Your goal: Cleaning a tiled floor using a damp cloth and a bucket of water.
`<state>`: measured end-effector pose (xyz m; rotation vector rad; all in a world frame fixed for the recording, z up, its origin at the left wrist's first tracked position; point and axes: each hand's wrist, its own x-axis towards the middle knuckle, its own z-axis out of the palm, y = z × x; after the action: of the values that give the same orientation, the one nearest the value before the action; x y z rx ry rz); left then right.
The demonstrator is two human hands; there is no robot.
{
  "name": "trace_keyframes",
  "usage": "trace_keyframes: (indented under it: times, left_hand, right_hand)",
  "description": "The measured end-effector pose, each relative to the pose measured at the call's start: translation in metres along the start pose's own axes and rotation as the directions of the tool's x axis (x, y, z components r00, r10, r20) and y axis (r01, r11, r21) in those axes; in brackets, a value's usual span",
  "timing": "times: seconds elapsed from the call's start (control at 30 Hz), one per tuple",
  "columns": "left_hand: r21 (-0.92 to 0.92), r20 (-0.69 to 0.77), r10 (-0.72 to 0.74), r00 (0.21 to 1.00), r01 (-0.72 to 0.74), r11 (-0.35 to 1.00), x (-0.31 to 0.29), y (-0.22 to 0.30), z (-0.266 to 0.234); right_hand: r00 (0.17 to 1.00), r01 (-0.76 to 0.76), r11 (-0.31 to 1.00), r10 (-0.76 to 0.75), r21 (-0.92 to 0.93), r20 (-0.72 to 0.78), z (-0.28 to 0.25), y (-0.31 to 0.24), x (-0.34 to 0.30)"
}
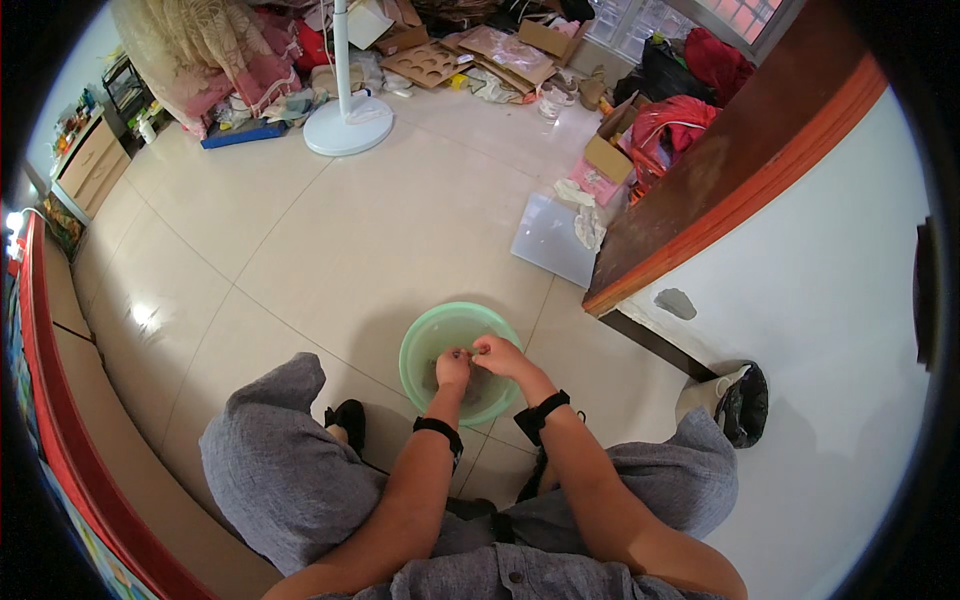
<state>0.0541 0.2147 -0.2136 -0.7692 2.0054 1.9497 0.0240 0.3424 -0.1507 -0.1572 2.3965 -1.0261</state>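
Note:
A round pale green basin (404,362) stands on the tiled floor between my feet. Over it, my left hand (453,369) and my right hand (503,357) come close together, fingers closed in a pinch. Something small and dark shows at the fingertips, but its kind is too small to make out. Inside the basin lies a greyish, murky patch (484,388), partly hidden by my hands; I cannot tell what it is. Each wrist wears a black strap.
A brown-and-orange door edge (740,170) and a black-lined bin (742,405) are at the right. A grey-white flat panel (553,238) lies on the floor. Farther off are a white stand base (348,126) and piled cardboard (505,52). A red-edged bed (75,455) borders the left.

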Motion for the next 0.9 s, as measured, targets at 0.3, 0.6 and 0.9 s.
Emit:
trace_keyframes:
  times: [0.3,0.6,0.9]
  left_hand:
    - [0.509,-0.075,0.19,0.979,-0.127,0.851,0.007,-0.009,-0.018]
    - [0.192,-0.092,-0.239,0.967,0.253,0.948,-0.005,0.014,-0.027]
    - [0.856,0.261,-0.017,0.965,-0.223,0.466,0.019,-0.037,-0.037]
  right_hand:
    - [0.991,-0.078,0.994,0.069,-0.072,-0.114,-0.009,0.009,0.023]
    - [0.986,0.164,0.838,-0.152,-0.52,0.065,0.035,0.027,0.026]
    - [0.988,0.093,0.714,0.021,-0.694,0.154,0.079,0.018,0.01]
